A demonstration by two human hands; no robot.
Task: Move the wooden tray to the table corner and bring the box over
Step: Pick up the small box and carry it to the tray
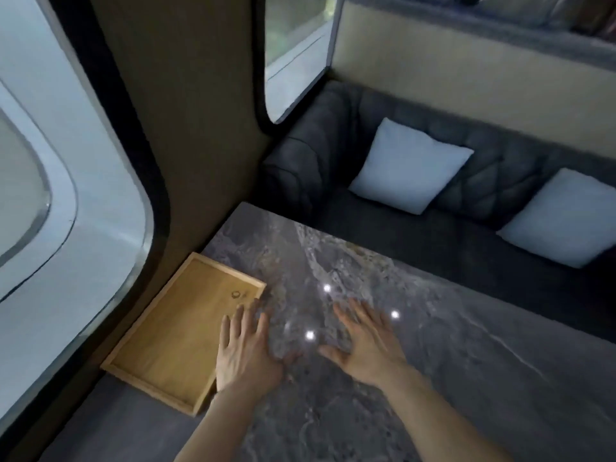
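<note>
Wall (206, 111): brown panel along the left of the scene, between two rounded windows.
Windows: one large pane (66, 168) at far left with a dark rounded frame; a second pane (296, 55) farther back, above the sofa end.
Sofa (416, 235): dark grey, quilted back, set against the table's far edge.
Table (433, 378): grey marbled top, left edge against the wall; three bright light spots reflect on it near the hands.
Cushions: two pale ones on the sofa, one (410, 165) near the middle, one (563, 218) at right, both leaning on the backrest.
Tray (176, 335): wooden, rectangular, low rim, lying flat at the table's left edge just beside the wall; a small dark mark is printed near its far right corner; nothing lies in it.
Box: not in view.
Left hand (245, 351): palm down, fingers spread, over the tray's right rim; fingertips reach the tray's inner floor, thumb lies over the table. Grip: spread, clasping nothing.
Right hand (366, 341): palm down, fingers spread, flat over the bare table, well apart from the tray. Grip: spread, clasping nothing.
</note>
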